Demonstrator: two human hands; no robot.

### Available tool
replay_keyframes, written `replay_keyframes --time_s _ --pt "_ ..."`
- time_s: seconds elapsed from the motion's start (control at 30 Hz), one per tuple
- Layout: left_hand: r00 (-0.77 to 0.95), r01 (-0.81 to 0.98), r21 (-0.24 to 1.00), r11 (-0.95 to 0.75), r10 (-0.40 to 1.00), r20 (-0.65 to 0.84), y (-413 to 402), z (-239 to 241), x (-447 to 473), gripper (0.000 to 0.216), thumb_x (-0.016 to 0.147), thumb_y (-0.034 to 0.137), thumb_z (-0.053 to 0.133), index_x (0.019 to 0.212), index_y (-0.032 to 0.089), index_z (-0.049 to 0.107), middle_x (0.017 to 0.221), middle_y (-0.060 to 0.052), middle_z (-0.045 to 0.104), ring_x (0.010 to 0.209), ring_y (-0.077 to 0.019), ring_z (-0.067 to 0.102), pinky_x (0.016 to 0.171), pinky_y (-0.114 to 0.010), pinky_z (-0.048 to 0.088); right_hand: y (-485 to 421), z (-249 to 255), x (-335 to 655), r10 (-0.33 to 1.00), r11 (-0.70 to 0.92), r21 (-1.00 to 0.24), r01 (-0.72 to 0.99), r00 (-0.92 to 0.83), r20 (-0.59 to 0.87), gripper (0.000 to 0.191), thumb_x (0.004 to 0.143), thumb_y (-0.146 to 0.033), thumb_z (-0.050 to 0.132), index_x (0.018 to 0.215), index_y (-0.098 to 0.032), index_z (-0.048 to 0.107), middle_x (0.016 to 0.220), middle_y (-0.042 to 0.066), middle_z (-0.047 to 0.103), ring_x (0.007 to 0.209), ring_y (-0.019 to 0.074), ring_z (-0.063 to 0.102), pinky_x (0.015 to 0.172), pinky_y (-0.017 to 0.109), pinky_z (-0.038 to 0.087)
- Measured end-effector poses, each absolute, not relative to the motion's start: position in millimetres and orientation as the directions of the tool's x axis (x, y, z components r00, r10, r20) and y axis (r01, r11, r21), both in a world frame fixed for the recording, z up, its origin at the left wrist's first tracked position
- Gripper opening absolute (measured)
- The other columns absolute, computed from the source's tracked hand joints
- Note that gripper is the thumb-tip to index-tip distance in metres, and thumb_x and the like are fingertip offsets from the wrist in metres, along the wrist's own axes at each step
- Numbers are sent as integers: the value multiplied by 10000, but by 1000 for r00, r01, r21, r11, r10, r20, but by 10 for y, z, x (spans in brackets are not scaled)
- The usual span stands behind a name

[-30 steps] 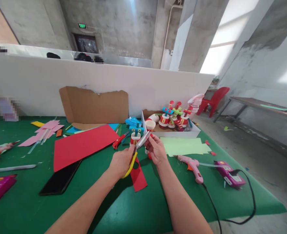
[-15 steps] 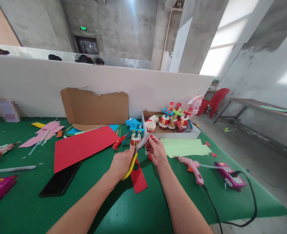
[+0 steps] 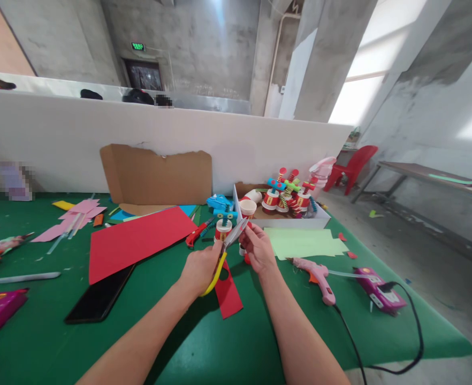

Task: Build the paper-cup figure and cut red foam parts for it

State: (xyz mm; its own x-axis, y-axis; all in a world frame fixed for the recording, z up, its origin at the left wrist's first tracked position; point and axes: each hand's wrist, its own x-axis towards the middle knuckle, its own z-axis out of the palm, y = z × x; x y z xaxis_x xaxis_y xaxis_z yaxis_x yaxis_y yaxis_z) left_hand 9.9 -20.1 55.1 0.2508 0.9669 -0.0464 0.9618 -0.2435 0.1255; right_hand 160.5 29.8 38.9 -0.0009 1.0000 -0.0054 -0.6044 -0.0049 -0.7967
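My left hand [image 3: 200,268] is wrapped round yellow-handled scissors [image 3: 233,235], whose blades point up and to the right. Pinched in my right hand [image 3: 259,247] is a small piece of red paper [image 3: 249,225], mostly hidden by the fingers, right at the blades. Behind the scissors stands a paper-cup figure [image 3: 223,224] with a blue top and a coiled neck. On the table below the blades lies a red paper strip [image 3: 229,295] with a round hole cut at its upper edge.
A white box [image 3: 320,221] holds several cup figures. To the right lie pale green paper [image 3: 304,243], a pink glue gun [image 3: 318,275] with a trailing cable, and a purple box [image 3: 378,289]. Leftward are red card [image 3: 139,243], a dark phone-like slab [image 3: 99,297] and a red utility knife [image 3: 196,235].
Hardly anything differs. Both hands, the scissors and the red paper stay in nearly the same place, with only a slight shift of the view.
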Motion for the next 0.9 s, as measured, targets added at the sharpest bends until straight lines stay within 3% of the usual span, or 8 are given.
replay_keyframes --time_s 0.5,0.9 --pt "261 957 142 -252 964 -50 -217 585 95 258 938 222 336 1177 179 424 1018 -116 668 891 -272 694 708 -349 521 292 395 1616 1000 8 -815 -580 1 9 273 590 -372 827 705 -191 657 561 -50 574 509 68 516 481 176 430" --pt "262 960 123 -253 964 -56 -218 591 98 280 917 190 352 1189 175 419 999 -114 669 904 -285 692 712 -358 521 296 393 1614 1000 18 -802 -596 22 7 286 555 -360 852 700 -192 670 561 -59 583 516 54 519 521 170 454"
